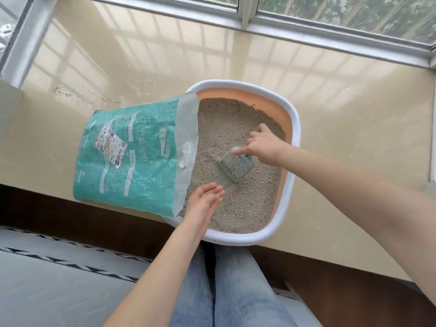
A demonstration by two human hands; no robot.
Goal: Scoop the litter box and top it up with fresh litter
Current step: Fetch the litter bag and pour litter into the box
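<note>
Both hands are over the box (291, 128). Right hand (265, 147) grips the handle of the scoop (236, 167), whose slotted bowl rests on the litter (240, 208). Left hand (207, 200) hovers palm up, fingers relaxed, holding nothing, just beside the bag (132, 152). That teal bag lies on its side, its open mouth over the box's left rim. Box and bag sit on a beige sill (342, 119) beneath a window (330, 15).

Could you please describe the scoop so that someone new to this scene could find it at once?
Find the white-rimmed litter box on the sill. In its litter, under the right hand, lies the scoop. It is the only grey-blue slotted plastic thing there; the teal bag lies to its left.
</note>
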